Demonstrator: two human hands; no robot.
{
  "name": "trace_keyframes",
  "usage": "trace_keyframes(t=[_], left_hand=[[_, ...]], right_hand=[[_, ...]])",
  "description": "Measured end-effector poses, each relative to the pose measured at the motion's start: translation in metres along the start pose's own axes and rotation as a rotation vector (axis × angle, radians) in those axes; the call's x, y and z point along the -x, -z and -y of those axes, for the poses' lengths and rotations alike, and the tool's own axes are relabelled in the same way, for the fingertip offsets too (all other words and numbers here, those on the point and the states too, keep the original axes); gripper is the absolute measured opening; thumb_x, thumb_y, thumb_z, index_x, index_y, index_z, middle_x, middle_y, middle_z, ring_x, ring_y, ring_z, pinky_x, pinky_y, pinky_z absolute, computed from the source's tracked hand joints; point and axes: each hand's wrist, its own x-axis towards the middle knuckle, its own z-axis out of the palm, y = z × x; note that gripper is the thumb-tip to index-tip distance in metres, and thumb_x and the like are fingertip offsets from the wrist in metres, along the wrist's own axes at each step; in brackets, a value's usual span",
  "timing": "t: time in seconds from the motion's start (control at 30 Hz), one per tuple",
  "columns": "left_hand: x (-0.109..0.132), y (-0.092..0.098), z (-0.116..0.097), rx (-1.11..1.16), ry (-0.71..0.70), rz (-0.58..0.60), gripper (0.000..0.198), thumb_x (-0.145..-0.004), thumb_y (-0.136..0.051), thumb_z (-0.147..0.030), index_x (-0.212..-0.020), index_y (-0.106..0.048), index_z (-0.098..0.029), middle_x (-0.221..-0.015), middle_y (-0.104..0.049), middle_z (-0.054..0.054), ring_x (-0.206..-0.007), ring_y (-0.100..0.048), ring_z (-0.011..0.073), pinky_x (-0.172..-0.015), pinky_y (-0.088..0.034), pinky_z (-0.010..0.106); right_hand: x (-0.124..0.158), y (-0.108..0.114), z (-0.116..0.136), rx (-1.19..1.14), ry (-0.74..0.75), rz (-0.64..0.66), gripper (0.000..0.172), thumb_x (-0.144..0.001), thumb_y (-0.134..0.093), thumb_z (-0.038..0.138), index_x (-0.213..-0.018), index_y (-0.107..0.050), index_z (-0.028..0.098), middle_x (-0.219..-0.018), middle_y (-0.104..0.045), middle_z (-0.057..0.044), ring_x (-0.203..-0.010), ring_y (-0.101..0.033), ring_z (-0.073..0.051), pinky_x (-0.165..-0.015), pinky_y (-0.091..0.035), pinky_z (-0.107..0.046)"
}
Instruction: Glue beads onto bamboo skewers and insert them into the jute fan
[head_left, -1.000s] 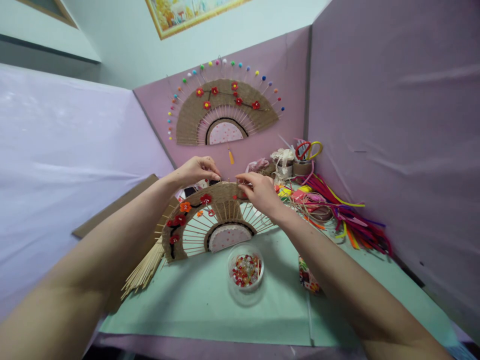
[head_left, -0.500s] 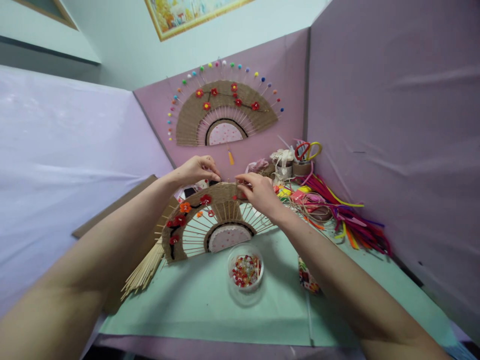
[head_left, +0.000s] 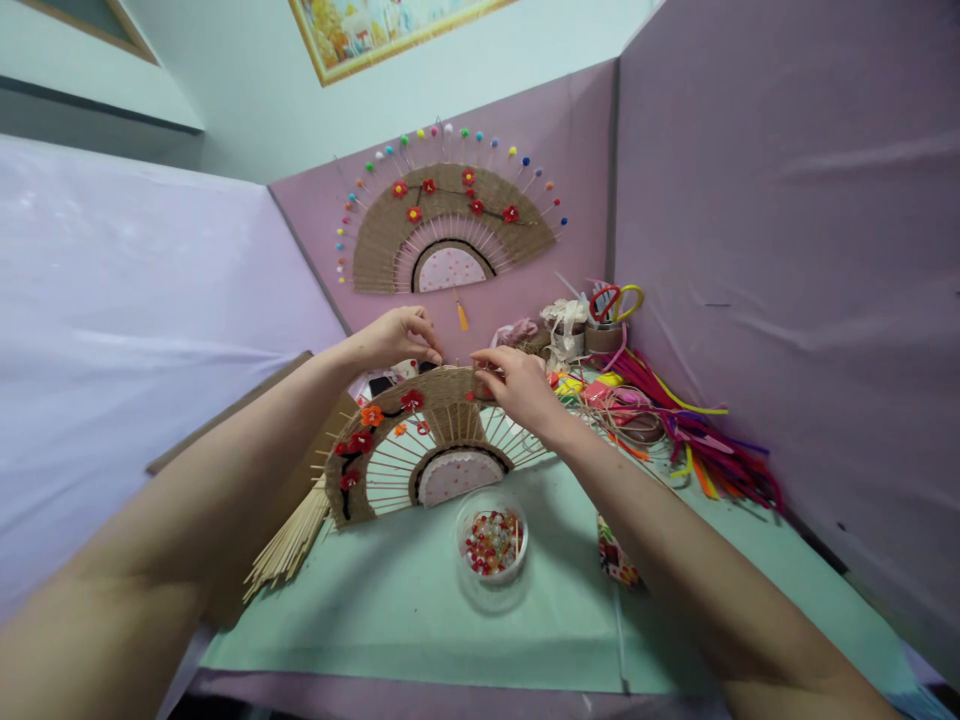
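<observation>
A half-round craft fan (head_left: 390, 440) of brown twine and thin wooden sticks lies on the green mat (head_left: 420, 620), with red and orange flowers on its left side and a pink dotted centre. My left hand (head_left: 394, 338) is pinched closed just above the fan's top edge; what its fingertips hold is too small to name. My right hand (head_left: 517, 385) is also closed, pinching at the fan's top rim beside it. A clear bowl of red and white beads (head_left: 491, 542) stands just in front of the fan.
A finished fan with coloured pompom tips (head_left: 450, 225) hangs on the pink back wall. A bundle of sticks (head_left: 289, 545) lies at the left. Pipe cleaners (head_left: 690, 435), ribbon rolls and a cup with scissors (head_left: 611, 320) crowd the right back corner. Pink partitions enclose the table.
</observation>
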Motion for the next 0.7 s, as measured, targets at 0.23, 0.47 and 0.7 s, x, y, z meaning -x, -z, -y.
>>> trace_keyframes(t=[0.23,0.47,0.7], left_hand=[[-0.0004,0.0003,0.0027,-0.020,-0.021,0.009,0.032,-0.066,-0.079,-0.052,-0.074,-0.078,-0.021,-0.071,-0.052,-0.001,-0.072,-0.052,0.0144,-0.071,-0.040,0.029],[0.0022,0.0008,0.0032,0.026,-0.010,0.024,0.033,-0.068,-0.078,-0.051,-0.078,-0.079,-0.021,-0.072,-0.053,0.000,-0.070,-0.052,0.0139,-0.070,-0.041,0.029],[0.0051,0.0025,-0.0030,0.017,0.013,0.007,0.030,-0.073,-0.075,-0.049,-0.082,-0.079,-0.021,-0.074,-0.058,0.001,-0.071,-0.053,0.0137,-0.071,-0.042,0.029]], right_hand=[[-0.0010,-0.0006,-0.0012,-0.007,0.003,0.000,0.025,-0.088,-0.062,0.012,-0.110,-0.072,0.019,-0.108,-0.074,-0.009,-0.101,-0.065,-0.025,-0.090,-0.042,-0.040],[-0.0013,-0.0029,-0.0032,-0.011,0.009,-0.012,0.025,-0.089,-0.061,0.014,-0.109,-0.072,0.022,-0.107,-0.074,-0.007,-0.100,-0.066,-0.025,-0.089,-0.042,-0.040],[-0.0015,-0.0036,-0.0039,-0.014,0.012,-0.015,0.025,-0.088,-0.062,0.012,-0.109,-0.072,0.022,-0.107,-0.074,-0.007,-0.099,-0.066,-0.024,-0.089,-0.043,-0.039]])
